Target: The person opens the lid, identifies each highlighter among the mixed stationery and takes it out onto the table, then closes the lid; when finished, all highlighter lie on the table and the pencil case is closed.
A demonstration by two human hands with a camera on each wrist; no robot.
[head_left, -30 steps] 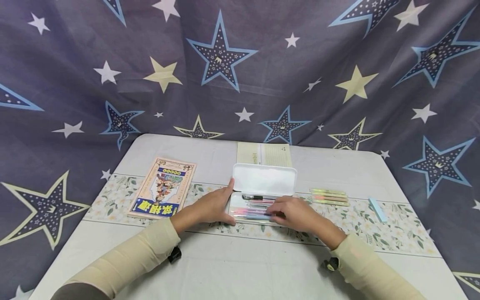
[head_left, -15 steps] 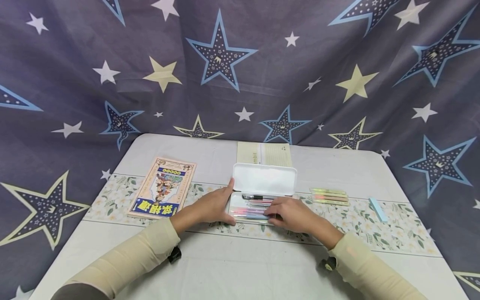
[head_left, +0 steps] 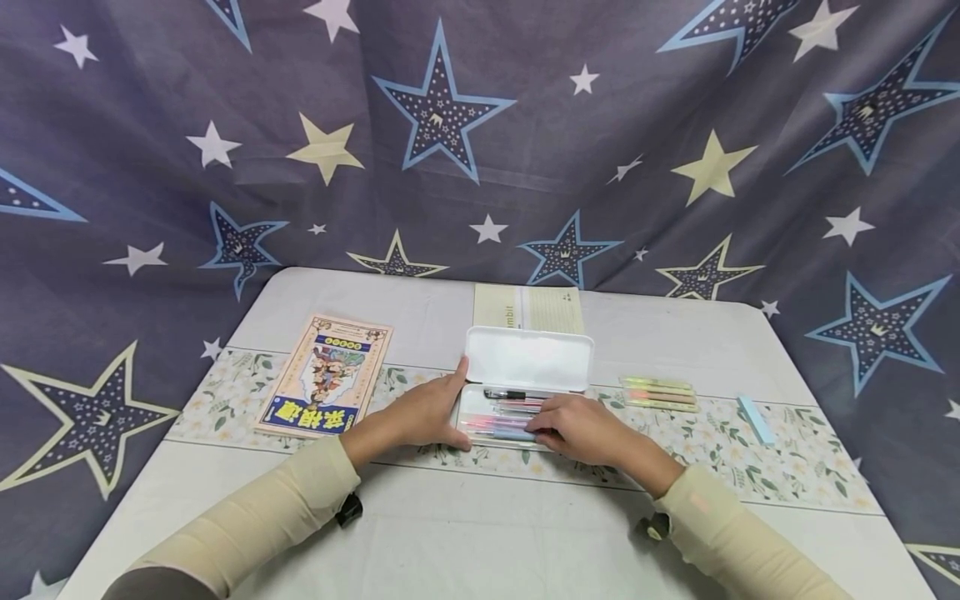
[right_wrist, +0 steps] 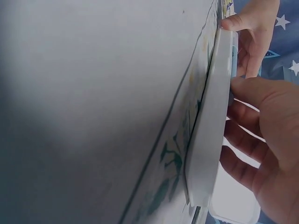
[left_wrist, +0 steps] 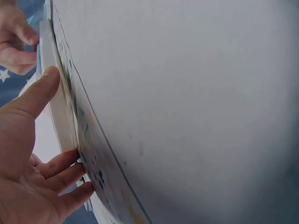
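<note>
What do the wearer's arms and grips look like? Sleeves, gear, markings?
Cream, wrinkled sleeves: left sleeve, right sleeve. Dark fabric shows past the left one, toward the elbow. A small dark device sits by the left cuff, a second device by the right. Left grip, right grip: bare, no gloves or rings visible.
</note>
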